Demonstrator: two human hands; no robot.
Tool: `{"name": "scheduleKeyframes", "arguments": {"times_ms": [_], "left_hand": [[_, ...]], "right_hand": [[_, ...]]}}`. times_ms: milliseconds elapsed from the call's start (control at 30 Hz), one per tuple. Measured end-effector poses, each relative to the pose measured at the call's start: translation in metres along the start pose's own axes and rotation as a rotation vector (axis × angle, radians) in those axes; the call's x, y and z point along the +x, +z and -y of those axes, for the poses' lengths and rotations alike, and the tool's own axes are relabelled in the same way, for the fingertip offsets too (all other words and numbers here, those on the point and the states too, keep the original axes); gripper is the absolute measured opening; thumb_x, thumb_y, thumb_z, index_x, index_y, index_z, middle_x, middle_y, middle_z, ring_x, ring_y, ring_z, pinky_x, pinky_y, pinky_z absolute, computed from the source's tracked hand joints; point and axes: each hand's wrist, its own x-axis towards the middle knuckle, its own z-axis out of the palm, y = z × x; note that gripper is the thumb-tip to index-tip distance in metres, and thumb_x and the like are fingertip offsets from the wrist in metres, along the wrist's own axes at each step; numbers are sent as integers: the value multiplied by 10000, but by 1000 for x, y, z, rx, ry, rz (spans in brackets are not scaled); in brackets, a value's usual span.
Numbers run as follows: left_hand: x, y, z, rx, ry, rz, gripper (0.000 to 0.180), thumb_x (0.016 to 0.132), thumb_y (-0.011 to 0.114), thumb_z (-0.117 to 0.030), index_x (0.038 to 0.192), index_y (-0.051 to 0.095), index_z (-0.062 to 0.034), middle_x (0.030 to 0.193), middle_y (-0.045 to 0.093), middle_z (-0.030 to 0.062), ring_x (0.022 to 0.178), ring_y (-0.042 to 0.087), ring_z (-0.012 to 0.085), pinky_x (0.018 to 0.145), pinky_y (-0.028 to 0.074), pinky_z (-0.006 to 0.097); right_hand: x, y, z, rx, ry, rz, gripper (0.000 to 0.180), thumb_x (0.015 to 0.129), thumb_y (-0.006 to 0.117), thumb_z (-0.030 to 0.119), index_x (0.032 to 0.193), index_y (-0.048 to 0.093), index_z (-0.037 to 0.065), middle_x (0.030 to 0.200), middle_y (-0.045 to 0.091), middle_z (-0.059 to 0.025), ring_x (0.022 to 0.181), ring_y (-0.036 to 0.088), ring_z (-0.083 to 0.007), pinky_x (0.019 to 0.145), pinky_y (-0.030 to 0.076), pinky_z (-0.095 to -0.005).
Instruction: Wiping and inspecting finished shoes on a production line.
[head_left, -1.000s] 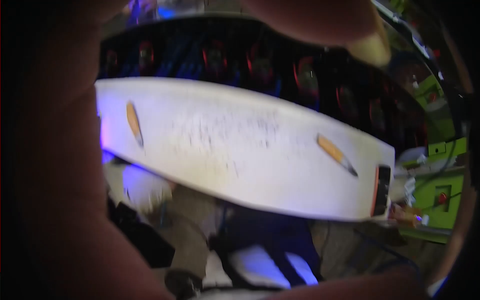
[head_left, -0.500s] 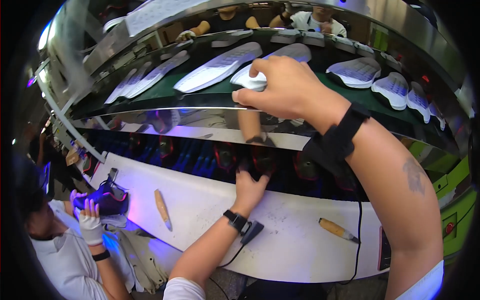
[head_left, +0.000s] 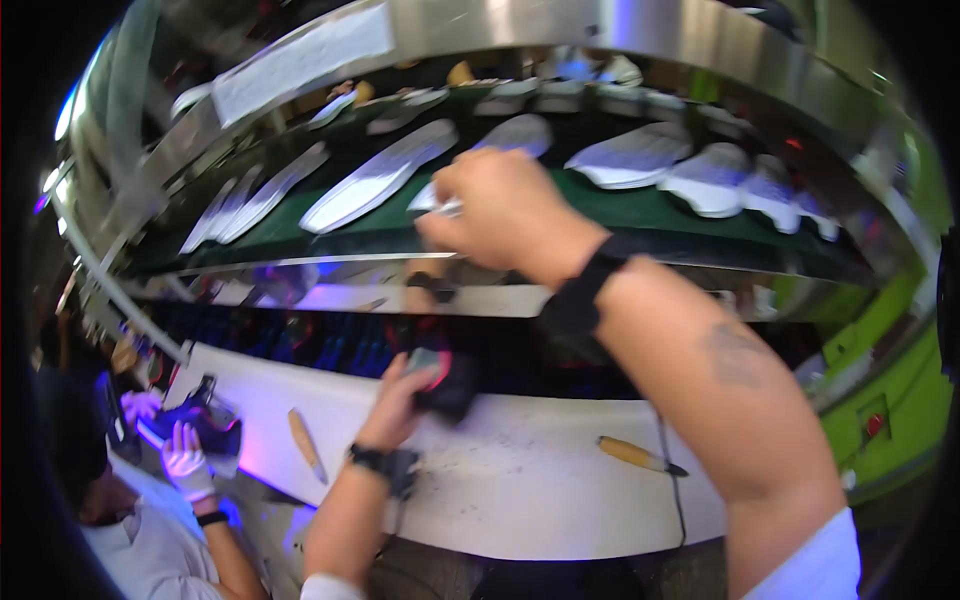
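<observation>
My left hand (head_left: 392, 405) is closed on a dark shoe upper (head_left: 452, 385) with a pinkish-red edge, blurred by motion above the white worktop. Over the upper belt, my right hand (head_left: 505, 205) has its thumb and fingers closed about the near end of a white and grey shoe sole (head_left: 520, 132). That hand hides the sole's middle. Other soles lie along the green belt on both sides, including a long one (head_left: 380, 175) to the left and a wider one (head_left: 632, 155) to the right.
On the white worktop (head_left: 520, 500) lie two wooden-handled tools, one at left (head_left: 304, 440) and one at right (head_left: 632, 452) by a black cord. A dark lower channel (head_left: 300, 335) runs behind it. At left, a co-worker's gloved hand (head_left: 187, 462) is at another dark shoe (head_left: 205, 420).
My left hand has come out of the lower channel toward me, bringing the shoe upper. The view has shifted; my right hand stays at the same sole, now with its fingers closer together.
</observation>
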Motion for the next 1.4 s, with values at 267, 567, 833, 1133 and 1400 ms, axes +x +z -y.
{"name": "scheduleKeyframes", "arguments": {"times_ms": [267,567,833,1133,1400], "left_hand": [[-66,-84,53,965,566,-298,279,1003,562,-207,1074,660,45,1005,644,138,868,607,247,827,500,337],[-213,53,58,1446,1251,246,431,838,731,-278,1184,644,-35,1064,607,118,936,556,291,894,393,476],[-164,98,72,1696,1017,510,568,666,835,-431,1091,666,-93,1065,685,81,1053,618,265,1135,281,582],[-198,162,14,472,639,244,558,878,735,-473,1054,661,51,908,716,78,870,662,161,809,533,302],[-247,188,39,916,765,330,409,803,789,-312,1012,638,6,1054,686,192,902,691,239,787,547,348]], "right_hand": [[-48,-29,97,456,-111,-647,169,849,647,142,917,547,25,858,554,-154,842,558,-382,768,436,-461],[-309,-185,166,770,552,-735,244,1048,568,261,1066,513,24,968,644,-101,871,611,-130,778,505,-297],[-370,-188,131,857,1013,-487,207,1049,552,225,1014,584,24,838,546,35,746,468,-33,663,416,-226],[-360,-185,171,1134,774,-340,273,982,677,239,907,628,-19,1091,659,-131,988,629,-163,851,507,-308],[-351,-191,171,1108,762,-73,366,969,686,339,827,650,4,1355,570,-225,1227,575,-253,1007,442,-357]]}}
